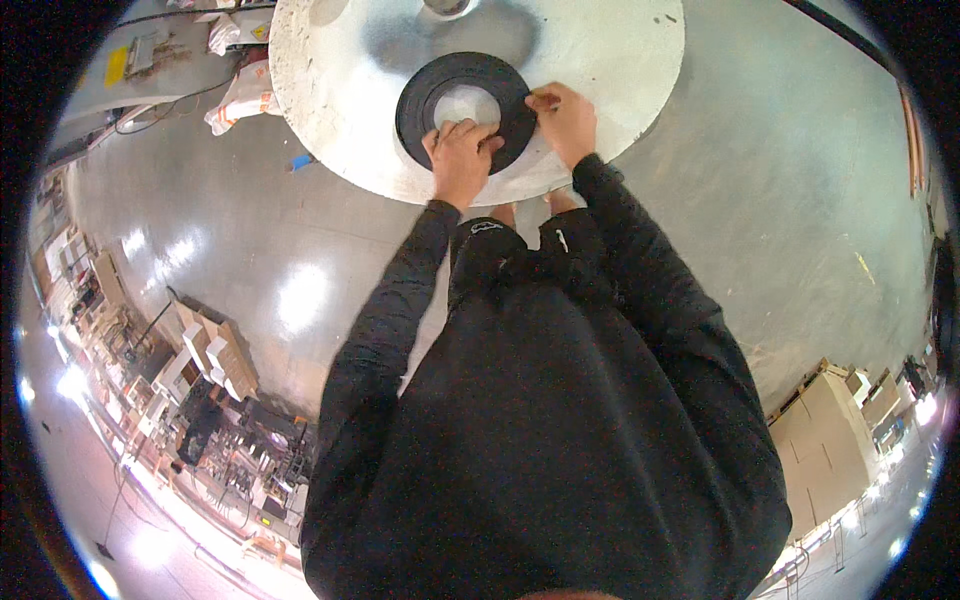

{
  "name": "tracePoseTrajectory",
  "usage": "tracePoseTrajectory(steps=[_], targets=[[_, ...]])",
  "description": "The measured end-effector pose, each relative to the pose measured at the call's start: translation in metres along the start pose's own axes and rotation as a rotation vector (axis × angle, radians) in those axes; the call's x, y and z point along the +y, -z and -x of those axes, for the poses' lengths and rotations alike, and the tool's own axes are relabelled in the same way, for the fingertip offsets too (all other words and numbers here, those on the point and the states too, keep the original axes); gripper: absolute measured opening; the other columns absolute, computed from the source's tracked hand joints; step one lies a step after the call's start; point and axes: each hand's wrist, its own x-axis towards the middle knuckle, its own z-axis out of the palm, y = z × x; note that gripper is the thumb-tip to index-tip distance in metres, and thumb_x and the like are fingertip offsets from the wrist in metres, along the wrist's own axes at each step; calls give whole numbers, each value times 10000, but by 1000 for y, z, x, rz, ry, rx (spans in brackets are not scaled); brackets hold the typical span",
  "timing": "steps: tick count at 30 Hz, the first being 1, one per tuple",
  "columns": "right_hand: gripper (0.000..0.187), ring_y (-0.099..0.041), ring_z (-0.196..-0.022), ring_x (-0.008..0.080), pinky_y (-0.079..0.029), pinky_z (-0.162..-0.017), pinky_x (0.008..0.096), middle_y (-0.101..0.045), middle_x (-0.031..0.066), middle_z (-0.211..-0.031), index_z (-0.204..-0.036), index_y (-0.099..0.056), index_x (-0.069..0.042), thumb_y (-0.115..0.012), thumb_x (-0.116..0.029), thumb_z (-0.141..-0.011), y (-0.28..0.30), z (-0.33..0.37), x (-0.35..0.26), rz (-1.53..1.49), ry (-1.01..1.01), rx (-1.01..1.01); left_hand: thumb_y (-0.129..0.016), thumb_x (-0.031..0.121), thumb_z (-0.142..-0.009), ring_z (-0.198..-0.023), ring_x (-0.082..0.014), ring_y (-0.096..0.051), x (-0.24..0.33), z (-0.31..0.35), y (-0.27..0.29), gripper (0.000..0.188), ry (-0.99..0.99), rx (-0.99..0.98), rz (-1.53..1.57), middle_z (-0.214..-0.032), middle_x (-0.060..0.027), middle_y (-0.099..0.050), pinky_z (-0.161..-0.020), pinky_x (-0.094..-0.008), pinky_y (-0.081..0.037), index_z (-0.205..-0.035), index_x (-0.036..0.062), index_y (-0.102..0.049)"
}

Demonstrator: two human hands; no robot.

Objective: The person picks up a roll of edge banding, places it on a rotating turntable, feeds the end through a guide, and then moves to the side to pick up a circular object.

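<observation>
A flat black coil (418,105), wound like a roll of strip or tape, lies on a large round white disc (330,140). Pale surface shows through the hole in its middle. My left hand (463,160) lies over the coil's near side, its fingers curled over the inner rim and the thumb to the right. At the coil's right outer edge, my right hand (566,122) has thumb and forefinger pinched together on the black material. Whether a loose end sits between those fingertips is too small to tell.
A short metal hub (447,7) rises from the disc beyond the coil, with dark smudges around it. White-and-orange bags (245,98) and a small blue object (300,162) are on the left. Cardboard boxes (218,350) stand behind me at left, a large carton (822,440) at right.
</observation>
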Motion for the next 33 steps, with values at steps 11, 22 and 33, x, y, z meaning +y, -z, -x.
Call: tracePoseTrajectory(steps=[11,22,33], targets=[[408,-799,-955,333,-631,-873,452,-834,118,-1045,-1199,-847,-163,-825,-473,-935,-3,-92,3,237,242,-311,-802,350,-962,-1078,-351,-729,-15,-30,11,488,240,25,246,-1130,-127,-790,-960,-494,-533,-1329,31,-763],[315,-781,-930,309,-615,-873,410,-804,154,-1102,-1202,-843,-118,-867,-250,-917,-8,-33,8,44,116,-67,-769,180,-894,-1152,-223,-620,-24,-4,12,276,-132,-6,-117,-1050,41,-718,-1097,-487,-310,-1126,296,-863],[303,-772,-927,344,-603,-859,438,-787,173,-1087,-1212,-842,-129,-846,-245,-933,-8,-37,6,86,90,-75,-779,340,-981,-1055,-379,-704,15,-42,-6,370,285,252,157,-1085,-133,-771,-969,-500,-507,-1224,61,-775]])
